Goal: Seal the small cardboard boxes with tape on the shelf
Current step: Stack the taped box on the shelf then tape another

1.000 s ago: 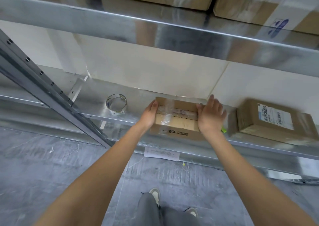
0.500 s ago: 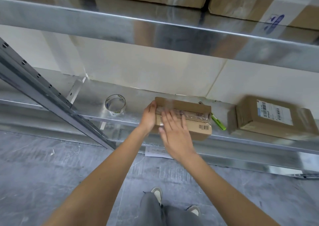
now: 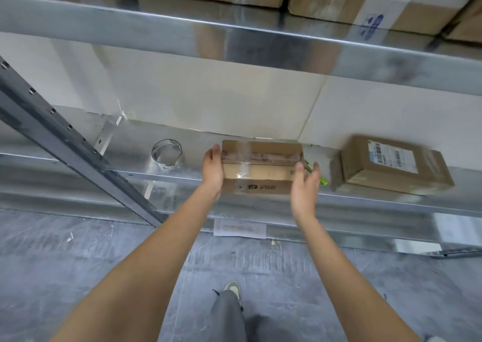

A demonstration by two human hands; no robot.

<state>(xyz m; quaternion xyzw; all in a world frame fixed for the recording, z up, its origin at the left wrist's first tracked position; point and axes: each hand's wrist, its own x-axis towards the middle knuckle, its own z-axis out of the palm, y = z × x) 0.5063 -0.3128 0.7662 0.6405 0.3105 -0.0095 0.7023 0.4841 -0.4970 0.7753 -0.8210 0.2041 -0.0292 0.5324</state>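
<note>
1. We find the small box on the shelf, clear tape across its top.
2. Left hand lies flat against its left end, fingers straight; right hand relaxed, fingers apart, just off its right end.
3. Tape roll lies left of the left fingers.
4. We judge this box nearly sealed.

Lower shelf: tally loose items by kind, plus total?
Small cardboard boxes: 2, the taped box between the hands and the labelled box to the right
Tape rolls: 1
Green tools: 1, partly hidden
Total: 4
</note>
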